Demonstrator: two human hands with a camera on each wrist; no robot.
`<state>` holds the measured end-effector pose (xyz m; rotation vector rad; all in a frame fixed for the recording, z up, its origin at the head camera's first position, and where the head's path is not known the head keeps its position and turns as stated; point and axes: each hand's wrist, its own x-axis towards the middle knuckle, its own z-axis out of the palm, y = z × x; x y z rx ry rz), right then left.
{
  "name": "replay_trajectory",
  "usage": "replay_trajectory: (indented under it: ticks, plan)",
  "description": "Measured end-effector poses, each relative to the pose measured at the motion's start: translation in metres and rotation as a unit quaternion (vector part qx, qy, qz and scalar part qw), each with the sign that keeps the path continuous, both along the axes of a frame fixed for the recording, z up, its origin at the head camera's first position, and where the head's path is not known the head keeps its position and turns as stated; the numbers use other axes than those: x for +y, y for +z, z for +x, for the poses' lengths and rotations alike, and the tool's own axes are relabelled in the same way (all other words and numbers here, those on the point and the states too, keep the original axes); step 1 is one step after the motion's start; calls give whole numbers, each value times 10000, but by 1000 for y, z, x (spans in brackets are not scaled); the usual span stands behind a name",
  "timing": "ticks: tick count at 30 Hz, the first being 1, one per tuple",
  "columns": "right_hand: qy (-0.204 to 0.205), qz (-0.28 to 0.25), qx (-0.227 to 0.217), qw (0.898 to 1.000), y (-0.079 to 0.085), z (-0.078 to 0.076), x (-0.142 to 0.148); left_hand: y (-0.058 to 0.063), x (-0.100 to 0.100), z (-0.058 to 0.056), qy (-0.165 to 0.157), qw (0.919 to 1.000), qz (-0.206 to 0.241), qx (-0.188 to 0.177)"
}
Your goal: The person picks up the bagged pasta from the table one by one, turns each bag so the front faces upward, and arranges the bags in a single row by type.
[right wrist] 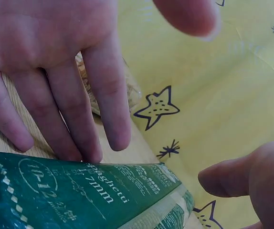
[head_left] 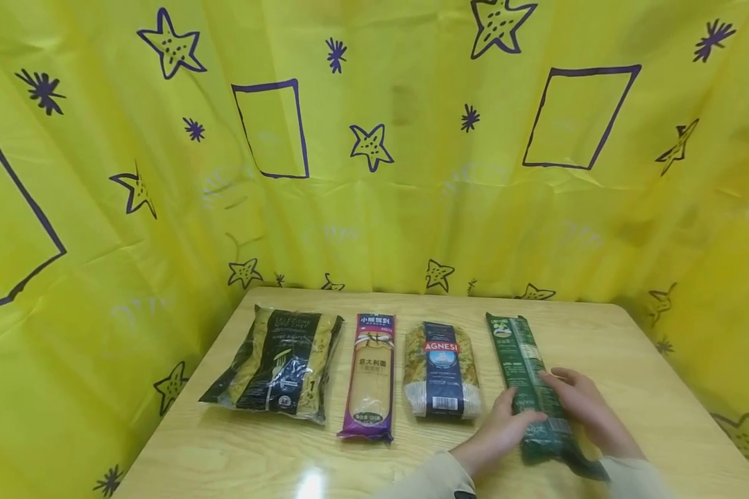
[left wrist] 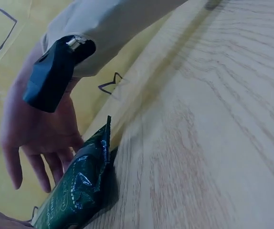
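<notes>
A dark green plastic packet of spaghetti (head_left: 532,374) lies on the table, its near end pointing toward me. My left hand (head_left: 502,428) is at its left side, with the thumb reaching over the lower part. On the other side my right hand (head_left: 583,403) lies along the right edge, its thumb over the packet. The left hand's fingers (right wrist: 106,90) point straight down beside the green wrapper in the right wrist view. In the left wrist view the right hand's fingers (left wrist: 39,169) extend loosely toward the packet, not curled round it.
Left of the green packet are a pasta bag (head_left: 442,374) with a blue label, a purple-ended noodle packet (head_left: 371,378) and a large black-and-yellow pasta bag (head_left: 285,364). They lie in a row on the wooden table (head_left: 256,457). A yellow curtain (head_left: 374,229) hangs behind it.
</notes>
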<state>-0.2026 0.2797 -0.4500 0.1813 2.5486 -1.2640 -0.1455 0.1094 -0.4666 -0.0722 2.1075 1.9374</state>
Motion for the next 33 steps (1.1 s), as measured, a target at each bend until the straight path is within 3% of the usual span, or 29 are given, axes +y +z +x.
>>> replay_trajectory:
  ticks: [6, 23, 33]
  plan:
    - [-17, -169, -88, 9998, -2, -2, 5, 1, -2, 0, -101, 9994, 337, -16]
    - [-181, -749, -336, 9965, -2, 3, 6, 1, -4, 2, -45, 9991, 366, -219]
    - [-199, -1495, -625, 9866, -7, 4, 8, 3, -6, 5, -211, 9984, 482, -213]
